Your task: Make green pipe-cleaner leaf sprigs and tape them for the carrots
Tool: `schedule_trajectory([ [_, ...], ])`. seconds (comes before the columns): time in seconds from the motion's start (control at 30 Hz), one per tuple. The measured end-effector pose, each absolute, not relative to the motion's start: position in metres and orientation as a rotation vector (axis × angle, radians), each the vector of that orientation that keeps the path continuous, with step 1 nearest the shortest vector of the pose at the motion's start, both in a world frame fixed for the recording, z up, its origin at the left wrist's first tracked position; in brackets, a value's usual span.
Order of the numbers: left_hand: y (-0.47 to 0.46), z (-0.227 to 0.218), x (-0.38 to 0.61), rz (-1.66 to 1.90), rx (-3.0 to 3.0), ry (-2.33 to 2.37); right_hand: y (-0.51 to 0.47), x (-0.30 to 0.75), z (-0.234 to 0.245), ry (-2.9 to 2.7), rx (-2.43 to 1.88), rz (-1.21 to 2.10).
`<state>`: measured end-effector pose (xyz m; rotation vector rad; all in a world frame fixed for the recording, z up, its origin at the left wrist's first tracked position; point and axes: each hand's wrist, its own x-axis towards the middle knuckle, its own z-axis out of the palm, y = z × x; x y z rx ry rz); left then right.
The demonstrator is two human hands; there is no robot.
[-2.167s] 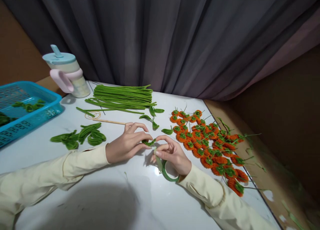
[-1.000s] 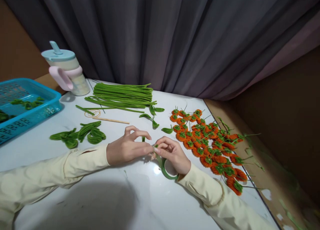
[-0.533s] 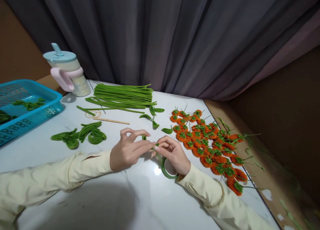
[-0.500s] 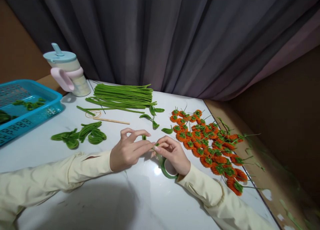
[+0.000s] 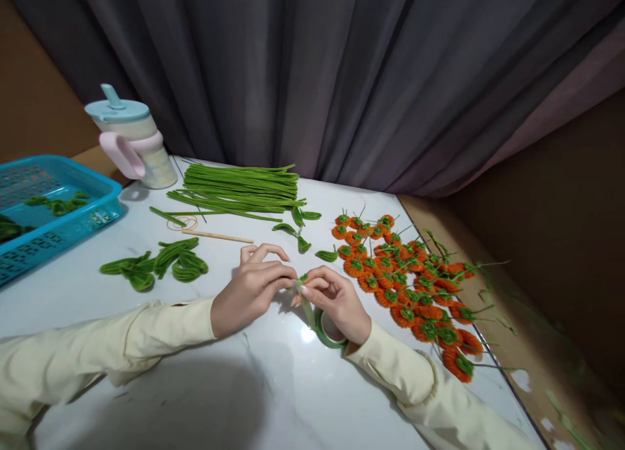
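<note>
My left hand (image 5: 254,286) and my right hand (image 5: 336,301) meet fingertip to fingertip above the table. Thumb and forefinger of the left pinch the end of a pale green tape strip (image 5: 308,313). Between the right thumb and fingers is a small green fuzzy piece (image 5: 303,278), mostly covered, with the tape against it. From there the strip runs down to a green tape roll (image 5: 324,338), which lies partly behind my right hand. A single green fuzzy leaf (image 5: 327,256) rests just beyond the fingers.
Orange fuzzy persimmon-like pieces (image 5: 385,264) with green tops spread along the right. Behind lie green pipe cleaners (image 5: 239,186) and a wooden stick (image 5: 217,237). More leaves (image 5: 176,254), a blue basket (image 5: 105,209) and a lidded cup (image 5: 159,167) are at left.
My left hand has drawn slightly left and its thumb and forefinger have closed at the tape. The strip now shows more plainly below the fingertips. My right hand has hardly moved.
</note>
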<state>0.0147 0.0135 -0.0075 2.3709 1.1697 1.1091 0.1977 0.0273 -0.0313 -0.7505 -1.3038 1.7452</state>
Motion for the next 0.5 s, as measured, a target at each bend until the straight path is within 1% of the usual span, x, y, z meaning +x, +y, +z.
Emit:
schedule_trajectory([
  [0.23, 0.0152, -0.0107, 0.0139, 1.017, 2.291, 1.199, 0.0284, 0.1970, -0.0304, -1.293, -0.729, 1.816],
  [0.5, 0.0231, -0.0168, 0.0094, 0.978, 1.937, 1.164, 0.0302, 0.1979, -0.0320, -1.277, -0.716, 1.859],
])
